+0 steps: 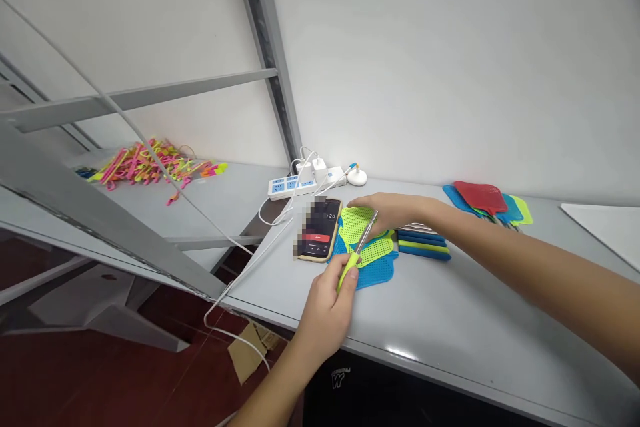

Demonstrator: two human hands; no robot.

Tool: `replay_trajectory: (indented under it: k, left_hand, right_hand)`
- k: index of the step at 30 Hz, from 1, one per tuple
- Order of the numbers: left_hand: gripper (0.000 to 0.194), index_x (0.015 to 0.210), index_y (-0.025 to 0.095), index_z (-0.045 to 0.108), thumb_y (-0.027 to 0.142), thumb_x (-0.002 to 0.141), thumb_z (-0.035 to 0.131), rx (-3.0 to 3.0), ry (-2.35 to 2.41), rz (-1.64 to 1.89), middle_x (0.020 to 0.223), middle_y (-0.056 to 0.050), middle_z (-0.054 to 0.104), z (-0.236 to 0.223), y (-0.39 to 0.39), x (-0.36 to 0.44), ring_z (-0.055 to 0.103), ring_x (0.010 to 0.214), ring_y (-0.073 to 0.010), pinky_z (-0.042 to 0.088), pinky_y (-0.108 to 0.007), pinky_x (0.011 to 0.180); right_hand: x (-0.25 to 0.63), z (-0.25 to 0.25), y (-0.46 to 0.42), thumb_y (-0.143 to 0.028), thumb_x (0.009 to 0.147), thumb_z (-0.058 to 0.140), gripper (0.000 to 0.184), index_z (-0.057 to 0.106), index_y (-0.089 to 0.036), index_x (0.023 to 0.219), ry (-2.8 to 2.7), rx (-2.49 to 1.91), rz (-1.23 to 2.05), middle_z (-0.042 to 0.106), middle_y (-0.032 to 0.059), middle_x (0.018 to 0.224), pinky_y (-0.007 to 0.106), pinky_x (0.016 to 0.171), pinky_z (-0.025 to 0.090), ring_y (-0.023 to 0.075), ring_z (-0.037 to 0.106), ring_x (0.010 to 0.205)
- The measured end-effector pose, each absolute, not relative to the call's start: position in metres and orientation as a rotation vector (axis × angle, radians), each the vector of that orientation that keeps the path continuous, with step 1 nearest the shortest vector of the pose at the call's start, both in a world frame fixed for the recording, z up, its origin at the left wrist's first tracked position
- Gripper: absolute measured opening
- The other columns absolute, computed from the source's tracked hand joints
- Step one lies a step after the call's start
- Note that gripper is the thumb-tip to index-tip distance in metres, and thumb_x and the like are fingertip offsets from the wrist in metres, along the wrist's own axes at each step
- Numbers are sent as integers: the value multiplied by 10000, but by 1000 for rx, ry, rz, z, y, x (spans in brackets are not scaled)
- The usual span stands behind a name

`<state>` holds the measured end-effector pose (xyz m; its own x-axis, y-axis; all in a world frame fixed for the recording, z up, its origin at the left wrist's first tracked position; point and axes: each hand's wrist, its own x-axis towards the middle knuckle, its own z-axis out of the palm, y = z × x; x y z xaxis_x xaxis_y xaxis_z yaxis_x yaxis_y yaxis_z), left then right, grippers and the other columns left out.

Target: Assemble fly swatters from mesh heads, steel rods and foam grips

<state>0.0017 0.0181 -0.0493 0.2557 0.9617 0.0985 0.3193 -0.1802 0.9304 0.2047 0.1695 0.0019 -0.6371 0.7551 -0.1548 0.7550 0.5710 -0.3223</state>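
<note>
We stood at the grey table (450, 320) with our right hand (387, 210) extended from the right, fingers pointing left; we could not tell whether it gripped anything. Our left hand (327, 307), its forearm slanting in from below, was curled into a fist. Between them lay piled mesh heads (377, 272). Against these we saw the metal rod (367, 232), its long axis slanting, metal end away and rightward; our left fist gripped its yellow-green handle (346, 275).
</note>
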Motion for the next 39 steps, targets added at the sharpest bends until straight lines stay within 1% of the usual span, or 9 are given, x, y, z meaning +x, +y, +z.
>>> replay_trajectory:
  k: [6, 11, 17, 21, 26, 29, 33, 36, 39]
  left_hand:
    - [337, 1210, 222, 577, 441, 1009, 418, 1657, 1170, 957, 861, 20, 587, -51, 19, 1, 502, 789, -144, 366, -242, 692]
    - [348, 1213, 219, 575, 452, 1004, 424, 1659, 1152, 945, 847, 23, 565, -52, 19, 1, 487, 772, -144, 377, -241, 692]
    - [325, 1173, 206, 585, 434, 1005, 425, 1747, 1098, 873, 929, 3, 617, -47, 19, -1, 544, 892, -169, 395, -253, 786]
    - [300, 1096, 204, 609, 428, 998, 436, 1826, 1056, 792, 959, -3, 637, -44, 19, 0, 555, 894, -174, 404, -246, 794]
    - [299, 1135, 225, 613, 425, 994, 441, 1925, 1096, 710, 955, 8, 656, -43, 19, 3, 578, 875, -172, 415, -233, 782]
    - [303, 1142, 233, 611, 434, 992, 441, 1982, 1143, 647, 954, 8, 669, -45, 18, 4, 596, 894, -179, 434, -228, 784]
    - [317, 1170, 242, 611, 445, 986, 452, 2078, 1184, 570, 972, 4, 686, -49, 20, 3, 630, 906, -178, 472, -213, 787]
    - [338, 1181, 235, 623, 454, 974, 470, 2186, 1197, 563, 986, -10, 710, -54, 24, 1, 658, 870, -178, 504, -208, 761]
    - [337, 1174, 230, 637, 449, 961, 496, 2367, 1209, 603, 1024, -33, 732, -61, 28, 2, 687, 874, -189, 533, -209, 739]
  right_hand:
    - [204, 5, 157, -531, 670, 752, 930, 410, -200, 1469, -2750, -1294, 411, 591, 142, 1344, 440, 958, 465, 347, 575, 1174]
    - [224, 14, 140, -580, 687, 723, 964, 366, -194, 1495, -2623, -1306, 286, 555, 147, 1389, 464, 961, 466, 350, 558, 1202]
    - [272, 25, 70, -575, 736, 709, 919, 302, -271, 1502, -2305, -1392, 299, 527, 97, 1428, 428, 944, 503, 308, 566, 1217]
    - [300, 10, 3, -525, 742, 721, 944, 232, -288, 1514, -2248, -1503, 176, 486, 89, 1462, 448, 1007, 478, 301, 528, 1268]
    - [323, -30, -59, -475, 800, 680, 915, 176, -279, 1538, -2252, -1523, 91, 400, 99, 1525, 463, 1080, 426, 286, 429, 1363]
    - [331, -55, -74, -456, 851, 635, 813, 240, -262, 1535, -2235, -1570, 87, 335, 110, 1565, 486, 1099, 398, 301, 365, 1406]
    - [334, -65, -74, -572, 891, 555, 669, 386, -316, 1486, -2271, -1680, 344, 333, 53, 1577, 517, 1122, 357, 302, 336, 1422]
    - [335, -58, -72, -614, 870, 565, 695, 427, -293, 1470, -2240, -1690, 462, 312, 47, 1588, 497, 1164, 292, 291, 283, 1447]
    - [336, -51, -73, -606, 836, 620, 723, 452, -278, 1458, -2199, -1668, 529, 311, 53, 1588, 463, 1175, 276, 284, 278, 1448]
